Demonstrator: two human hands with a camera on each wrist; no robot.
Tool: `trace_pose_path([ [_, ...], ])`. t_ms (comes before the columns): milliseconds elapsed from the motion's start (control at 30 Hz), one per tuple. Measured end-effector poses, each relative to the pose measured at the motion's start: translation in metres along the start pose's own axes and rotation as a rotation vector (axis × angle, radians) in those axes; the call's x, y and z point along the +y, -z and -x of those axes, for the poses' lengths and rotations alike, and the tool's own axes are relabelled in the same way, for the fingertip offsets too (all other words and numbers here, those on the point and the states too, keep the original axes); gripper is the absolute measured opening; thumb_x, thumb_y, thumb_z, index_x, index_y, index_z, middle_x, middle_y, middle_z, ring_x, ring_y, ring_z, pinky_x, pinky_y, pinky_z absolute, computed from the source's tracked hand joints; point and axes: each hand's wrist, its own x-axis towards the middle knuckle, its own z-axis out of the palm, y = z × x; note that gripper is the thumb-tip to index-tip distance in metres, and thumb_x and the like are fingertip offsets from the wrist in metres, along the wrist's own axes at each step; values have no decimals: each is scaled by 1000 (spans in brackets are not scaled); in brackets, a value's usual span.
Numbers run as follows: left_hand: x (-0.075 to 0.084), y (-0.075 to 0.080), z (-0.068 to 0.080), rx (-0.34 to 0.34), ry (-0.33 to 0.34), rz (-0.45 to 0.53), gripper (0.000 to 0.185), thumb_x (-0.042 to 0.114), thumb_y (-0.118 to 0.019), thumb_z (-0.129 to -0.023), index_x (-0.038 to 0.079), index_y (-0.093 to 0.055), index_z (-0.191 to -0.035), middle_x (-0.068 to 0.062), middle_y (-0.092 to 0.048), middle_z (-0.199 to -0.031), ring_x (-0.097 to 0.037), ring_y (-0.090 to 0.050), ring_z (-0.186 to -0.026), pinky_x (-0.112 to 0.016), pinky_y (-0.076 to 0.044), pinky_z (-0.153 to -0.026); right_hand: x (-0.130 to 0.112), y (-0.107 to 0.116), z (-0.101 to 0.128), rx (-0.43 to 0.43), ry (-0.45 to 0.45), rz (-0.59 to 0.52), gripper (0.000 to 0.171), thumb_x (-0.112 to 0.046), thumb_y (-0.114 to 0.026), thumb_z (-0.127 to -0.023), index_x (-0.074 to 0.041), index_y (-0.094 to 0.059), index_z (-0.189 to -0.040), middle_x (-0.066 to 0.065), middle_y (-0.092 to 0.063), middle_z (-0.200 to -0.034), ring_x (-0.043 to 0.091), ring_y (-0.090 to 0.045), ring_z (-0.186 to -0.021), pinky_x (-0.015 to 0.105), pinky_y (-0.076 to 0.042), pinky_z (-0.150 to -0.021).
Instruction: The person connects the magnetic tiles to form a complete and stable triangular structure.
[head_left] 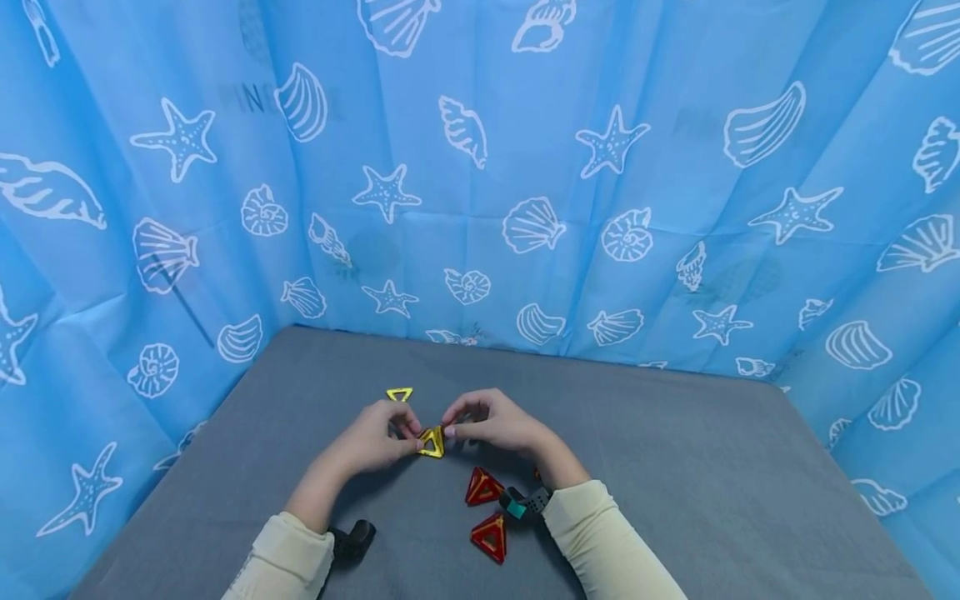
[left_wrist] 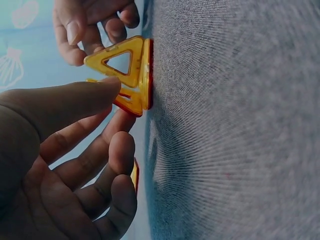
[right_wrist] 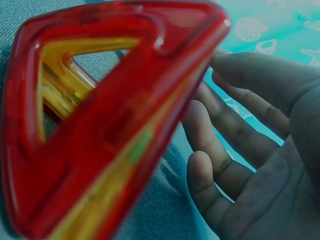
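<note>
While both the left hand [head_left: 378, 437] and right hand [head_left: 487, 421] pinch the yellow translucent plastic triangle tiles [head_left: 432, 442] on the grey desk [head_left: 675, 475], steady, even pressure should keep the edges aligned.

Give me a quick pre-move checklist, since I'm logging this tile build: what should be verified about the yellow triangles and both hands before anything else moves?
1. Left hand touches the yellow triangle cluster: ok.
2. Right hand has fingers at the cluster's top: ok.
3. Cluster rests on the grey table: ok, an edge touches the cloth in the left wrist view.
4. Tile edges fully joined: cannot tell.
5. Spare yellow triangle lies apart, beyond the hands: ok.
6. Red pyramids clear of the hands: ok in the head view.
</note>
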Motion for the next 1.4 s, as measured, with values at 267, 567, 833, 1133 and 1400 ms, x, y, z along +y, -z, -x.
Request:
trace_pose_path([
  [267, 1, 0, -1, -7, 25, 10, 8, 8, -78, -94, 11, -72, -96, -3, -68, -93, -18, -62, -81, -35, -50, -70, 0, 0, 0, -17, 1, 9, 26, -16, -68, -104, -4, -72, -126, 5, -74, -118, 16, -71, -98, 35, -55, -86],
  [567, 0, 0, -2, -23, -1, -4, 10, 7, -75, -96, 13, -74, -103, 0, -70, -100, -15, -65, -92, -40, -55, -84, -1, -1, 0, -44, -16, 4, 31, -14, -67, -104, -8, -69, -134, 13, -70, -134, 24, -70, -111, 36, -55, -91],
  [833, -4, 2, -2, -38, -25, 21, 10, 8, -74, -97, 11, -74, -107, -2, -71, -104, -17, -66, -90, -36, -55, -78, -2, -3, 0, -95, -39, 27, 41, -12, -68, -103, -4, -63, -142, 12, -66, -142, 28, -69, -117, 35, -55, -95],
  [1133, -10, 8, -2, -16, 0, 34, 15, 9, -76, -96, 6, -74, -111, -4, -71, -105, -18, -65, -91, -35, -54, -77, -1, -3, -1, -79, -60, 36, 31, -12, -70, -102, -7, -70, -133, 9, -71, -124, 17, -69, -98, 29, -55, -84],
  [1400, -16, 13, -2, 55, 42, 24, 17, 12, -76, -97, 7, -73, -112, -4, -72, -106, -19, -66, -96, -41, -55, -86, -1, -4, -1, -104, -76, 55, 25, -13, -72, -101, -8, -74, -125, 5, -70, -104, 14, -63, -88, 25, -50, -78],
])
